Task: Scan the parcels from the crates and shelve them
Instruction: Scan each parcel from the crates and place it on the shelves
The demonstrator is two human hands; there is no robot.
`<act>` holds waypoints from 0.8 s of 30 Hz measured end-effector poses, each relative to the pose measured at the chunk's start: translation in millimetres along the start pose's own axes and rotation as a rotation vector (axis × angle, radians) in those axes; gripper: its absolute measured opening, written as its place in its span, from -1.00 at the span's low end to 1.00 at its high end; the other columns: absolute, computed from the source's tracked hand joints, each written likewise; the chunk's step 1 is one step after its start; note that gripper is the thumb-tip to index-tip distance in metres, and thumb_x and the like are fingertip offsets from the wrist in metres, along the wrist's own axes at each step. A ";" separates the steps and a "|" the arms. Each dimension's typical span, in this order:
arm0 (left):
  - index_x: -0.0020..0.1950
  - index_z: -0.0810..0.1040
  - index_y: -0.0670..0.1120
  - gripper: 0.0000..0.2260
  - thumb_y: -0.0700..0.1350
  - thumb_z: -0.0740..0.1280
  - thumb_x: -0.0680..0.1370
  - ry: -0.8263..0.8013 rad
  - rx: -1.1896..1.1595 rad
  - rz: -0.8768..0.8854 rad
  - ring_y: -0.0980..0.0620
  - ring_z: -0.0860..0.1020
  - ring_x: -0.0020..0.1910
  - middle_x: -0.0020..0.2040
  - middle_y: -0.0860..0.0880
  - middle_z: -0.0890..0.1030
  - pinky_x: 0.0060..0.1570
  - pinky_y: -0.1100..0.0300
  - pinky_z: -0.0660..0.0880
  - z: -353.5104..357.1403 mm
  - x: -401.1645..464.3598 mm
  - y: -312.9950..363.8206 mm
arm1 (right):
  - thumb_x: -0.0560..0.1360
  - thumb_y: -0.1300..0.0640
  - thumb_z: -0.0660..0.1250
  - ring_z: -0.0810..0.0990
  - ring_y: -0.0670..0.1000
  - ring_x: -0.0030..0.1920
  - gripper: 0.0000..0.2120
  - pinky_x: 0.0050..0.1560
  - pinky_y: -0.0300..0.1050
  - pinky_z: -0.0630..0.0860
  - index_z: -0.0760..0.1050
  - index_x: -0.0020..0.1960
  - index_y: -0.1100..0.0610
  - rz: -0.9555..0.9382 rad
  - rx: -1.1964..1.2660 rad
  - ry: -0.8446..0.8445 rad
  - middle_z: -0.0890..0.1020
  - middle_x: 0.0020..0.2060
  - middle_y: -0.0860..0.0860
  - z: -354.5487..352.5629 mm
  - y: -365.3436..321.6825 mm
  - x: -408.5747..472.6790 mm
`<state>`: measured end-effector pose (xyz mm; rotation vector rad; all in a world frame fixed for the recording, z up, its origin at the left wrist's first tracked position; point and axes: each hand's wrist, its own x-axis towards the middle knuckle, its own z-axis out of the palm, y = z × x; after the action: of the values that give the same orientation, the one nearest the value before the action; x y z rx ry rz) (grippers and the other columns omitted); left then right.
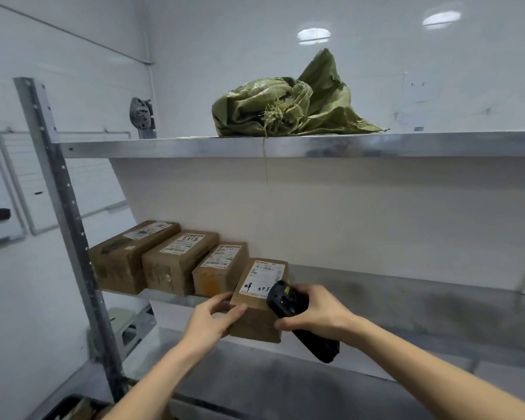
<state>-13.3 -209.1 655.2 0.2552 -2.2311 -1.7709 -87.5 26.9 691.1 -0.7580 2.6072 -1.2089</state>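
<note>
Cardboard parcel going onto the middle shelf, fourth in the row.

My left hand [208,321] grips the brown parcel [259,301] at its near left corner, fingers curled onto the top and front; my right hand [312,310] is wrapped round the black scanner [297,316], which lies against the parcel's right side. At ten o'clock from the grip, three boxes [170,259] already sit side by side on the steel shelf [406,289], so I judge four nearly shelved; a dark crate [64,407] at seven o'clock may hold more. Handwriting on this label reads "375" after one character; printed text is too small. At twelve, a green woven sack [288,101] lies on the top shelf.
</note>
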 end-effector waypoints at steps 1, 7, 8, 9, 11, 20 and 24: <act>0.38 0.49 0.01 -0.54 0.03 0.48 0.50 -0.004 0.009 -0.003 0.16 0.57 0.03 0.08 0.12 0.59 -0.17 0.31 0.55 1.0 6.5 -3.0 | 0.22 -0.16 0.65 0.72 -0.06 -0.09 -0.49 0.02 -0.04 0.64 0.65 0.11 -0.08 0.012 -0.001 -0.013 0.75 -0.09 -0.06 1.4 3.4 7.3; 0.40 0.49 0.00 -0.51 0.02 0.49 0.50 0.009 0.019 -0.031 0.03 0.62 0.10 0.12 0.05 0.62 0.01 0.13 0.63 -3.7 51.9 -20.6 | 0.25 -0.09 0.67 0.71 -0.12 -0.05 -0.45 0.05 -0.12 0.67 0.61 0.20 -0.12 0.018 -0.016 -0.007 0.74 -0.03 -0.12 9.3 10.8 47.9; 0.41 0.49 0.00 -0.49 0.04 0.49 0.49 0.014 0.031 -0.031 -0.01 0.62 0.12 0.16 0.00 0.62 0.06 0.06 0.63 -4.3 59.8 -22.4 | 0.24 -0.10 0.67 0.70 -0.12 -0.04 -0.43 0.06 -0.12 0.66 0.61 0.21 -0.12 0.021 -0.023 0.001 0.73 -0.02 -0.12 9.1 10.8 54.9; 0.41 0.50 0.00 -0.49 0.05 0.49 0.49 0.018 0.042 -0.028 -0.04 0.62 0.14 0.18 -0.02 0.62 0.08 0.03 0.63 -4.6 67.1 -23.8 | 0.23 -0.13 0.67 0.69 -0.12 -0.04 -0.42 0.07 -0.09 0.66 0.61 0.21 -0.12 0.024 -0.039 0.009 0.73 -0.01 -0.12 8.5 11.2 61.7; 0.39 0.51 0.02 -0.52 0.05 0.49 0.49 0.025 0.055 -0.028 -0.05 0.61 0.14 0.20 -0.04 0.61 0.06 0.01 0.64 -3.5 78.4 -26.1 | 0.24 -0.17 0.66 0.68 -0.13 -0.02 -0.41 0.09 -0.09 0.65 0.62 0.23 -0.11 0.029 -0.084 0.011 0.72 0.01 -0.13 6.9 13.0 74.1; 0.28 0.62 0.04 -0.53 0.23 0.48 0.45 0.105 0.271 0.035 0.00 0.67 -0.01 0.09 0.03 0.69 -0.16 0.02 0.68 -0.7 115.3 -33.5 | 0.28 -0.09 0.67 0.65 -0.23 -0.02 -0.37 -0.13 -0.43 0.48 0.61 0.32 -0.08 0.039 -0.083 0.027 0.71 0.06 -0.16 0.2 21.3 108.4; 0.27 0.63 0.09 -0.32 0.48 0.37 0.30 0.166 0.374 0.055 0.00 0.64 0.10 0.10 0.10 0.65 -0.01 -0.03 0.66 -1.1 123.2 -36.2 | 0.27 -0.06 0.68 0.65 -0.25 0.01 -0.37 -0.07 -0.45 0.50 0.62 0.32 -0.10 0.031 -0.049 0.026 0.71 0.07 -0.19 0.2 26.2 116.6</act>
<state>-130.6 -256.5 633.5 0.3960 -2.4041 -1.2446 -197.1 -18.8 678.1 -0.7129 2.6687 -1.1584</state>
